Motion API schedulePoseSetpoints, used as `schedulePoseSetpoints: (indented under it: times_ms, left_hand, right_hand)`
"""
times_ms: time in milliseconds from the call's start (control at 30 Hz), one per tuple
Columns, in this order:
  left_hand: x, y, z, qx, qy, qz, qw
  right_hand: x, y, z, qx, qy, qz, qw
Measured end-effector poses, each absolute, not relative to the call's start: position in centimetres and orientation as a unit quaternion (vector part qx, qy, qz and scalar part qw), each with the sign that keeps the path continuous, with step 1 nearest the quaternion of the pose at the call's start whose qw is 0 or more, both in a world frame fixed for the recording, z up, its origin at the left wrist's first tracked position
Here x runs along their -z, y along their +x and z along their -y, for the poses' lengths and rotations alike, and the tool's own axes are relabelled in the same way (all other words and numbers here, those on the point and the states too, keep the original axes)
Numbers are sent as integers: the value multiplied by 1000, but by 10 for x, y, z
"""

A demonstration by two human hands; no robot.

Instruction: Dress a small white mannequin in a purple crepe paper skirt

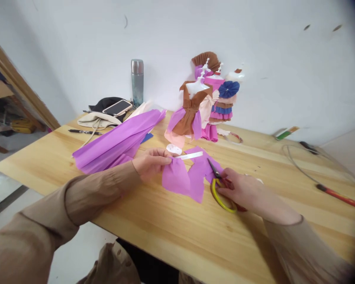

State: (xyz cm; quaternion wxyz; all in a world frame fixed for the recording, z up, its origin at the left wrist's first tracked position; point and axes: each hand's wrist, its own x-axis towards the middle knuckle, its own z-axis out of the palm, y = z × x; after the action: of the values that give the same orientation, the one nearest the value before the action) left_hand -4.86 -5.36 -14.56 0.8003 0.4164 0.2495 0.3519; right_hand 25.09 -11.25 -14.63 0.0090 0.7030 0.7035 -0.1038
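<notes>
My left hand pinches the gathered top edge of a purple crepe paper piece, which hangs down towards the table. A narrow white strip sticks out to the right from that edge. Just behind my fingertips lies a small white oval thing. My right hand is closed on scissors with yellow and red handles, their dark blades pointing up and left. Under the blade tips lies another purple paper piece, partly hidden by the scissors.
Several small dress forms in paper outfits stand by the wall. A large purple crepe paper sheet lies left, near a phone, a pen and a thermos. A red-handled corded tool lies right.
</notes>
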Motion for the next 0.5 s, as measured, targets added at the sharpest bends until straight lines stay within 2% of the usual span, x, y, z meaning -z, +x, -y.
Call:
schedulePoseSetpoints:
  times_ms: [100,233,400,500]
  left_hand:
    - [145,-47,56,-358,404,-243,806]
    - [145,-47,56,-366,394,-244,807]
    - [144,-45,59,-369,379,-247,812]
    - [143,-44,62,-367,377,-238,816]
  right_hand:
    - [146,252,111,127,705,-698,-25]
    - [145,262,116,161,701,-681,-139]
    - [126,277,127,294,658,-620,-311]
    - [113,271,137,368,597,-626,-341]
